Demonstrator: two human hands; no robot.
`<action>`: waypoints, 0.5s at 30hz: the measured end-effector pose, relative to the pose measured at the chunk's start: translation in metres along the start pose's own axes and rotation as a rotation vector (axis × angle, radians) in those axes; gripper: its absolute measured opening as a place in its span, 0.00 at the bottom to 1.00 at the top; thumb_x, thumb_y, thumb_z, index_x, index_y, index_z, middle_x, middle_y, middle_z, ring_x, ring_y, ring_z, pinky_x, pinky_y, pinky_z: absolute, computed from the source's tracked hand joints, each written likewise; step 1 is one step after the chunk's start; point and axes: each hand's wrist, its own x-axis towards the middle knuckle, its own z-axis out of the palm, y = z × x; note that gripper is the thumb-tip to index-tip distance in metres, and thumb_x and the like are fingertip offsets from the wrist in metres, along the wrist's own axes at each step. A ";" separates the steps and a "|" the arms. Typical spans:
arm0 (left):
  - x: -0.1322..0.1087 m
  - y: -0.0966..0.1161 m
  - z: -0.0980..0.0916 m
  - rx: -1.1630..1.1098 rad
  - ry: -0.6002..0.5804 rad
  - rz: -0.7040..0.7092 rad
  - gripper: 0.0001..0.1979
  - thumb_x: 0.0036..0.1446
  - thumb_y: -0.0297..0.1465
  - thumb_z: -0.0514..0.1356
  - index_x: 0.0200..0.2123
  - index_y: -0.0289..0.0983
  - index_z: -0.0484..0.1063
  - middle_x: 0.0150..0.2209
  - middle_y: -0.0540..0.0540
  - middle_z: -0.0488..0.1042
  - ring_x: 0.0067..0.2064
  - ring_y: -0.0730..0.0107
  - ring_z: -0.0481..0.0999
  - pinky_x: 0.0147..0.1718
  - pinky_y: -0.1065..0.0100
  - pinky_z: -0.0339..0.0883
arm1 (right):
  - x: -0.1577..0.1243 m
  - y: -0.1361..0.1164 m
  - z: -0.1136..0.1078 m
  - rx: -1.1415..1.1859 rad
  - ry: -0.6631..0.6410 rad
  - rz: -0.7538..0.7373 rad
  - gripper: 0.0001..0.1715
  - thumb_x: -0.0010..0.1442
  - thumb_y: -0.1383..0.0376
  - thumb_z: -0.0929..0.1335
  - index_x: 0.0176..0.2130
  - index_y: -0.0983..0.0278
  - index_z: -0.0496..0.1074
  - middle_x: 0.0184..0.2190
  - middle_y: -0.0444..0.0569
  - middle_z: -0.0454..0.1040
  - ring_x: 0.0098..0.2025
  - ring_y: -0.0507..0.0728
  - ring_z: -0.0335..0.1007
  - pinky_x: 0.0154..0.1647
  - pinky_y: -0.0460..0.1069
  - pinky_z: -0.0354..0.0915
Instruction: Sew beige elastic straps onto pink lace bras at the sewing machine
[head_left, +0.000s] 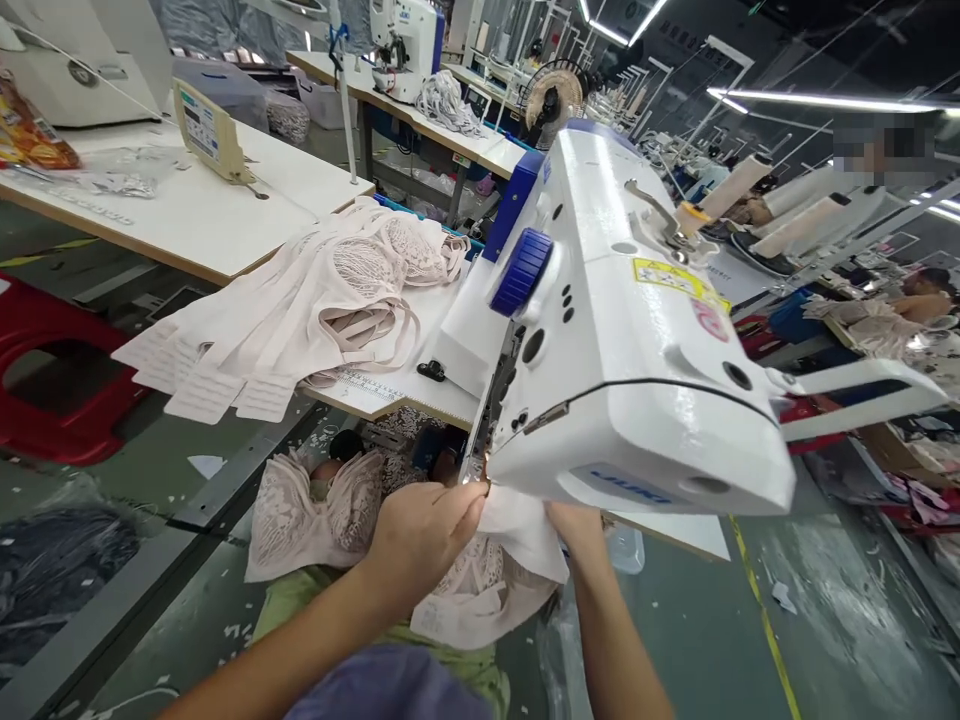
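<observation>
Under the head of a white sewing machine (622, 330), a pale pink lace bra (517, 540) hangs down from the needle area. My left hand (424, 530) is closed in a pinch on the bra's fabric, right beside the needle. My right hand (579, 530) grips the same bra at its right side; the machine head hides part of its fingers. Another lace bra (311, 515) lies over my lap, left of my left hand. A stack of pale pink bras (300, 300) covers the machine table to the left, with its bands spread over the edge.
A second table (285, 190) on the left carries a control panel (210, 130) and a snack bag (34, 125). Below it stands a red stool (67, 400). Thread cones (739, 185) rise behind the machine. More machines and workers are in the background.
</observation>
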 end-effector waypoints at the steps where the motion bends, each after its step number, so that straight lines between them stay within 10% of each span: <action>1: 0.000 -0.001 -0.001 -0.003 -0.007 -0.003 0.16 0.70 0.33 0.49 0.39 0.38 0.76 0.26 0.49 0.79 0.27 0.70 0.79 0.28 0.69 0.66 | -0.001 -0.004 0.000 0.025 0.019 0.046 0.19 0.63 0.52 0.62 0.45 0.58 0.76 0.45 0.54 0.80 0.57 0.67 0.69 0.61 0.63 0.63; 11: 0.008 -0.009 -0.027 -0.028 -0.088 0.234 0.14 0.70 0.31 0.50 0.39 0.36 0.76 0.23 0.51 0.77 0.24 0.72 0.75 0.25 0.70 0.64 | -0.038 -0.091 0.012 1.216 -0.167 0.622 0.29 0.57 0.39 0.65 0.42 0.59 0.74 0.32 0.49 0.80 0.34 0.58 0.77 0.38 0.53 0.74; 15: 0.005 -0.001 -0.047 -0.067 -0.273 0.276 0.12 0.69 0.33 0.50 0.41 0.37 0.73 0.22 0.52 0.74 0.22 0.71 0.72 0.22 0.69 0.60 | -0.064 -0.108 0.013 1.222 0.097 0.537 0.19 0.50 0.47 0.75 0.30 0.59 0.74 0.27 0.45 0.74 0.27 0.54 0.71 0.28 0.47 0.71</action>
